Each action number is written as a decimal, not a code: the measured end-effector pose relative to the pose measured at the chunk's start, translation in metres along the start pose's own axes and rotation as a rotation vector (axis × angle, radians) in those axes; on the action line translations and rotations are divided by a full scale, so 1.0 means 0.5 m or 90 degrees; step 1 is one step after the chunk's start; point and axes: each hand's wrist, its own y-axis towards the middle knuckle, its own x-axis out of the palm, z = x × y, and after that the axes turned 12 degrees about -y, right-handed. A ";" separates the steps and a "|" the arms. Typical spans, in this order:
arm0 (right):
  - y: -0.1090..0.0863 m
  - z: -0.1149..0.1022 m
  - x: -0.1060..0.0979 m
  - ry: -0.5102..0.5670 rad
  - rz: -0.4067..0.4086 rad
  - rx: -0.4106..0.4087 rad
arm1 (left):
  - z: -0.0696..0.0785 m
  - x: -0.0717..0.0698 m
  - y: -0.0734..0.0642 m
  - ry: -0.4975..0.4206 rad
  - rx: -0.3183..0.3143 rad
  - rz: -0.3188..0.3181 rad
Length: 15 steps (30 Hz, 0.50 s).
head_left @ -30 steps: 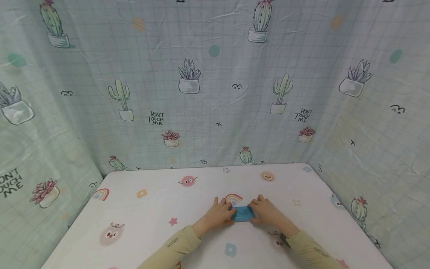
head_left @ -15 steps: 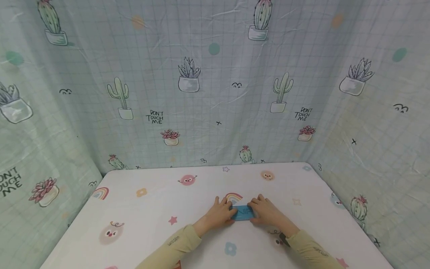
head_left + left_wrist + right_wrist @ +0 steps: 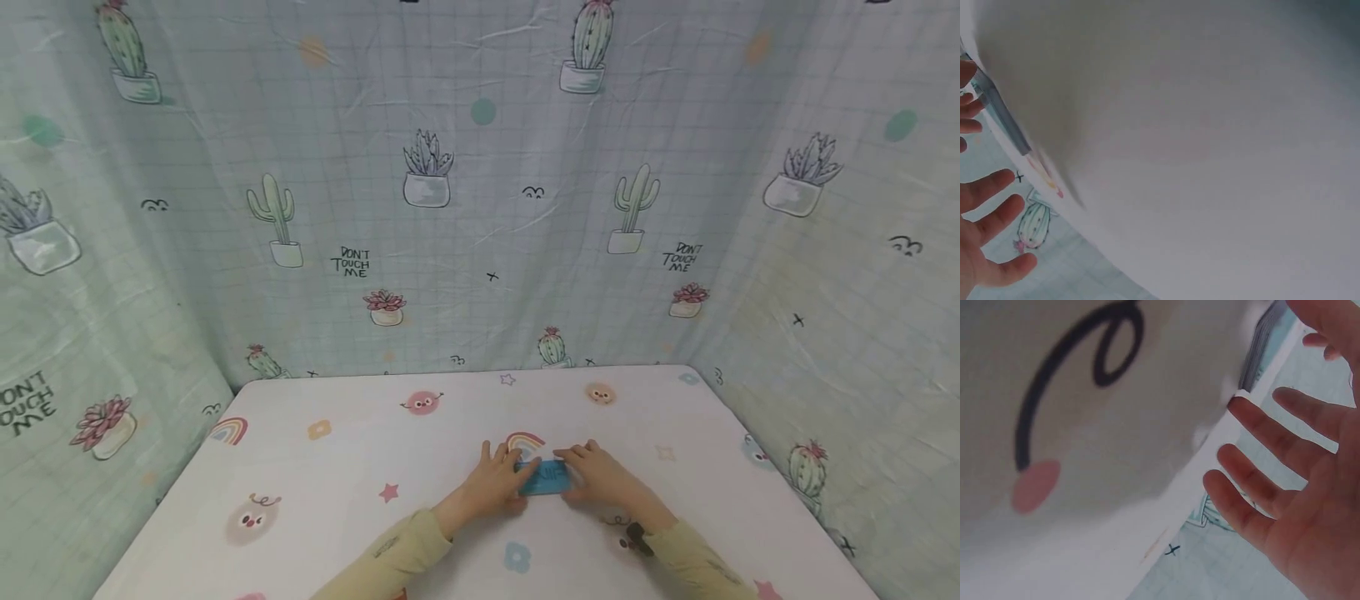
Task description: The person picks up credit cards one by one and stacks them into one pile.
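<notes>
A flat blue rectangular pack (image 3: 546, 478) with dark lettering lies on the table in the head view. My left hand (image 3: 491, 482) is at its left end, with one extended finger over the pack's top. At the opposite end sits my right hand (image 3: 602, 477), fingertips close to the edge. Layered edges of the pack (image 3: 1259, 347) show in the right wrist view, where one straight fingertip of the right hand (image 3: 1300, 512) meets its corner. In the left wrist view, the left hand (image 3: 988, 231) has spread fingers, apart from the pack (image 3: 1004, 115); its thumb is out of sight.
The white table (image 3: 337, 492) carries printed stars, flowers, rainbows and smiling faces. A cactus-print curtain (image 3: 480, 233) hangs around the back and sides. A dark band (image 3: 639, 538) sits on the right wrist. An orange-red patch (image 3: 400, 594) shows partly beside the left sleeve.
The left hand's fingers have straightened and spread, with one now reaching further over the pack. The right hand's fingers have extended slightly. The pack stays in nearly the same place.
</notes>
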 end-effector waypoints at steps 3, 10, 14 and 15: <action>-0.006 0.006 0.001 0.057 -0.034 0.028 | 0.008 -0.015 -0.009 -0.020 -0.017 0.015; -0.026 0.010 -0.016 0.164 -0.071 0.081 | 0.033 -0.058 -0.043 -0.092 -0.070 0.029; -0.040 0.008 -0.022 0.181 -0.056 0.120 | 0.047 -0.086 -0.068 -0.141 -0.078 0.042; -0.043 0.008 -0.023 0.186 -0.044 0.133 | 0.048 -0.091 -0.075 -0.151 -0.079 0.048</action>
